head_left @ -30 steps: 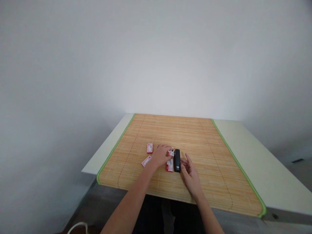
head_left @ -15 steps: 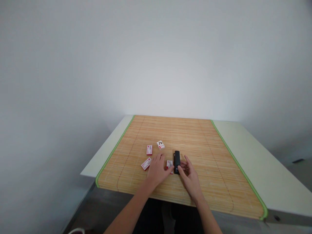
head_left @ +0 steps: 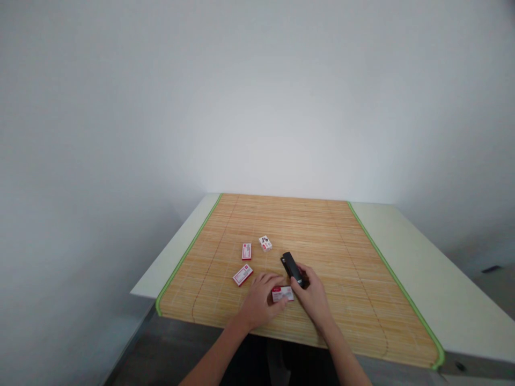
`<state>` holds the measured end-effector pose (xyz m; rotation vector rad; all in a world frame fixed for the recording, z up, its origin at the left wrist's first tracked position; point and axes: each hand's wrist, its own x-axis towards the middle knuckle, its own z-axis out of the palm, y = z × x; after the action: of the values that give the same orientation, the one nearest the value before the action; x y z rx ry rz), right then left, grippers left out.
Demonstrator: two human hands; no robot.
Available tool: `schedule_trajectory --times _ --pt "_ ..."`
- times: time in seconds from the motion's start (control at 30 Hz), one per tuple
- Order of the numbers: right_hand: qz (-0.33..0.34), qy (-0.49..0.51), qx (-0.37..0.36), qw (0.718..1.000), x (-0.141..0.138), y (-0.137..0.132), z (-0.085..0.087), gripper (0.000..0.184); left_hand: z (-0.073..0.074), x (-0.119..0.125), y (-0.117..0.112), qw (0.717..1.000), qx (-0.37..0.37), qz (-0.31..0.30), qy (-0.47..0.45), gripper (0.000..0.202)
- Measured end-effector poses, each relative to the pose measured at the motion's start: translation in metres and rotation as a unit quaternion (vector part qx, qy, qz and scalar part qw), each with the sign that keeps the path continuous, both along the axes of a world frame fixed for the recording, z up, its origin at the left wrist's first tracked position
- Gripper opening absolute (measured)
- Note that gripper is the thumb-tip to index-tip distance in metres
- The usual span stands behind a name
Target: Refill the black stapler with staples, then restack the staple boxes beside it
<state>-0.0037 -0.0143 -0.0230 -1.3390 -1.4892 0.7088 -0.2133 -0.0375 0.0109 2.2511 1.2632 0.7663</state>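
Observation:
My right hand (head_left: 313, 294) grips a black stapler (head_left: 291, 267) and holds it tilted just above the bamboo mat (head_left: 346, 252). My left hand (head_left: 260, 300) pinches a small red-and-white box (head_left: 282, 294) beside it, close to the right hand. Three more small red-and-white boxes lie on the mat to the left: one (head_left: 242, 275) nearest the left hand, one (head_left: 246, 251) farther back, and one (head_left: 265, 243) tipped at an angle.
The bamboo mat has green edging (head_left: 183, 257) and covers most of a pale table (head_left: 434, 268). A plain white wall stands behind. The table's front edge is close to my body, and the floor shows at the left.
My right hand has taken hold of the stapler and lifted it askew. My left hand has drawn one box toward me, uncovering the box at the back.

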Motion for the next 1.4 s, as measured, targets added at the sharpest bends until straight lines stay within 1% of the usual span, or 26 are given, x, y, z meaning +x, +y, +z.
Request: schedule_trajectory --times 0.07,0.13,0.17,0.27,0.33,0.5,0.63,0.87,1.03,1.13,1.23,1.33,1.4 --pt "0.028 -0.033 0.012 0.999 0.005 0.014 0.006 0.038 -0.002 0.004 0.0 0.998 0.024 0.057 0.016 0.039" --pt "0.068 -0.062 0.01 0.996 0.01 0.03 0.013 0.038 -0.005 0.01 -0.001 0.991 0.053 0.106 0.056 0.039" --pt "0.091 -0.074 0.005 0.993 0.013 0.038 0.016 0.039 -0.006 0.012 -0.002 0.987 0.068 0.121 0.077 0.041" --pt "0.157 -0.104 -0.018 0.982 0.017 0.057 0.023 0.041 -0.008 0.02 -0.005 0.977 0.105 0.137 0.122 0.047" --pt "0.184 -0.117 -0.033 0.975 0.018 0.065 0.026 0.041 -0.007 0.023 -0.007 0.972 0.119 0.149 0.136 0.05" --pt "0.227 -0.12 -0.037 0.966 0.017 0.073 0.033 0.041 -0.006 0.029 -0.008 0.961 0.127 0.198 0.145 0.054" --pt "0.273 -0.117 -0.046 0.954 0.017 0.077 0.041 0.04 -0.007 0.033 -0.009 0.956 0.126 0.218 0.153 0.055" --pt "0.268 -0.15 -0.07 0.949 0.017 0.08 0.046 0.041 -0.006 0.035 -0.01 0.952 0.125 0.228 0.163 0.057" --pt "0.266 -0.169 -0.066 0.947 0.015 0.081 0.05 0.042 -0.006 0.035 -0.009 0.955 0.116 0.226 0.156 0.056" --pt "0.257 -0.223 -0.062 0.938 0.012 0.084 0.052 0.039 -0.006 0.035 -0.009 0.957 0.114 0.223 0.147 0.055" --pt "0.24 -0.273 -0.06 0.93 0.0 0.09 0.054 0.031 -0.009 0.035 -0.009 0.959 0.111 0.22 0.137 0.055" --pt "0.233 -0.29 -0.044 0.927 -0.022 0.097 0.059 0.027 -0.011 0.034 -0.009 0.962 0.104 0.217 0.129 0.054" --pt "0.23 -0.303 -0.027 0.924 -0.036 0.101 0.065 0.026 -0.012 0.034 -0.009 0.963 0.104 0.213 0.127 0.053"
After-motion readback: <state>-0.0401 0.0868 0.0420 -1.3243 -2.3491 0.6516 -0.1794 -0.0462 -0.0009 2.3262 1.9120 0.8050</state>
